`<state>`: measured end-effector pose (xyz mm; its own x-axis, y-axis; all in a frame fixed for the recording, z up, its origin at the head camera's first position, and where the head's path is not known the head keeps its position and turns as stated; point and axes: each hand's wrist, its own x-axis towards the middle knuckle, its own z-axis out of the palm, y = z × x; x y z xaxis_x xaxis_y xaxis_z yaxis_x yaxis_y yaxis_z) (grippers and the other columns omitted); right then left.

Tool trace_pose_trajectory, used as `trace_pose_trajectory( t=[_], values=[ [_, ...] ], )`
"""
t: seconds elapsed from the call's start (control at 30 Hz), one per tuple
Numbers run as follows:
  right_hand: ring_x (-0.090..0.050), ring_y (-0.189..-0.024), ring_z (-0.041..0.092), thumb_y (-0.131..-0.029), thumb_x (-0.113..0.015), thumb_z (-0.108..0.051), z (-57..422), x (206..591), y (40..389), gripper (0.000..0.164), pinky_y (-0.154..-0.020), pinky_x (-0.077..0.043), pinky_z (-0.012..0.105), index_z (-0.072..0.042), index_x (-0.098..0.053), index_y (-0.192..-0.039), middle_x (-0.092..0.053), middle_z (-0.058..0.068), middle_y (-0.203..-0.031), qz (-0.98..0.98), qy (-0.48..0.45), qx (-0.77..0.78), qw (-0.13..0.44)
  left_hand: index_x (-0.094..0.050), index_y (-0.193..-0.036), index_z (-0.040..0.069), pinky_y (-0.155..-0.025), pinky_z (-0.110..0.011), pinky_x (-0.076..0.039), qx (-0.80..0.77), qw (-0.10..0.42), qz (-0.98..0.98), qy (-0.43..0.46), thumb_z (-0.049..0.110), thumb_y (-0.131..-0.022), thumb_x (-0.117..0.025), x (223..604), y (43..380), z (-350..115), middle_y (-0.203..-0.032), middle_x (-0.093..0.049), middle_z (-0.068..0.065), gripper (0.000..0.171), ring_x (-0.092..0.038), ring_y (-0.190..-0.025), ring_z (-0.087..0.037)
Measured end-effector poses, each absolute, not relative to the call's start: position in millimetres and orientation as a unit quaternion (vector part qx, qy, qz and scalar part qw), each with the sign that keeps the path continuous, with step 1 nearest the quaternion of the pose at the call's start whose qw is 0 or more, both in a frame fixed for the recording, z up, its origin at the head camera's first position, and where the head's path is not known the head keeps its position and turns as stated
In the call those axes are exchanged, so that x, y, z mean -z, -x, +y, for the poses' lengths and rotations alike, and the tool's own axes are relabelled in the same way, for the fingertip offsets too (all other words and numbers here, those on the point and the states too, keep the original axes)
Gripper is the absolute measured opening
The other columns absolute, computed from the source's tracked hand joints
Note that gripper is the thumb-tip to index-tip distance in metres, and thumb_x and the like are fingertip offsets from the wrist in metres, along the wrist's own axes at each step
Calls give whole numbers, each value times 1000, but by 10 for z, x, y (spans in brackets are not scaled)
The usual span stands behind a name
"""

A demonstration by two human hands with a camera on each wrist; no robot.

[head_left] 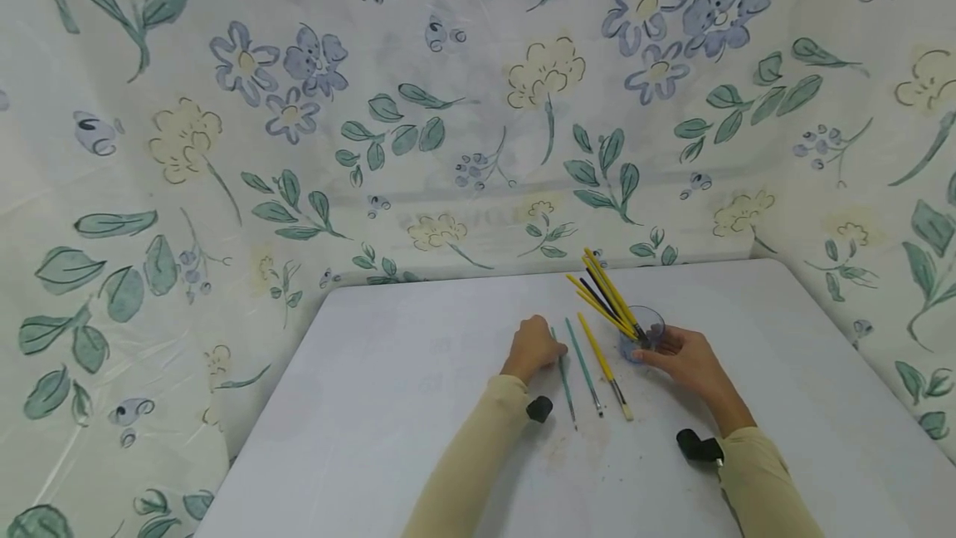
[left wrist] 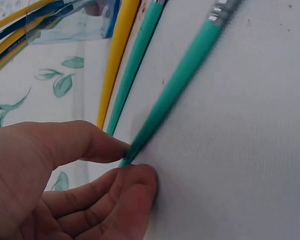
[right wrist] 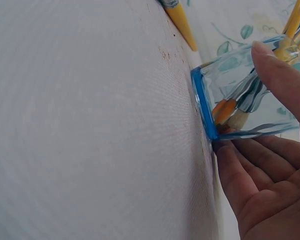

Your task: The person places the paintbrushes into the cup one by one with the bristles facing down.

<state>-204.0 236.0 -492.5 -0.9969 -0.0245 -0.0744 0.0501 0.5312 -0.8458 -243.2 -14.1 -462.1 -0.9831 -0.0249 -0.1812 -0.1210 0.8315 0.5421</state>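
Thumb and fingers of my left hand [head_left: 534, 347] pinch the handle end of a green paintbrush [left wrist: 175, 95], which lies along the table. Beside it lie a second green paintbrush [head_left: 585, 368] and a yellow paintbrush [head_left: 607, 368], roughly parallel, bristle ends toward me. My right hand [head_left: 690, 359] holds a clear glass [right wrist: 240, 95] with a blue base, thumb on one side and fingers on the other. Several yellow and dark paintbrushes [head_left: 603, 293] stand in the glass, bristles down, their handles leaning out to the left.
The white table [head_left: 388, 405] runs back to a floral-patterned sheet [head_left: 448, 148] that hangs behind and at both sides. Small specks and faint reddish smudges [head_left: 575, 447] mark the tabletop in front of the loose paintbrushes.
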Motion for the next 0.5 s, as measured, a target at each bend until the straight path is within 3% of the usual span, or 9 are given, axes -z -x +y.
trace_pose_trajectory(
  t=[0.23, 0.5],
  values=[
    [-55, -128, 42, -82, -76, -46, 2351, 4916, 2028, 77, -106, -48, 52, 2, -52, -137, -58, 25, -137, 878, -18, 476, 42, -61, -87, 3, -46, -25, -43, -250, 103, 962, 34, 20, -79, -78, 4571, 2392, -136, -64, -60, -6, 26, -56, -48, -15],
    [-55, -129, 42, -83, -76, -45, 2346, 4920, 2035, 76, -106, -47, 53, 2, -52, -137, -58, 25, -138, 880, -12, 472, 39, -59, -80, 6, -43, -24, -43, -210, 105, 972, 4, 19, -77, -78, 4561, 2332, -136, -63, -57, -4, 23, -55, -46, -15]
  ],
)
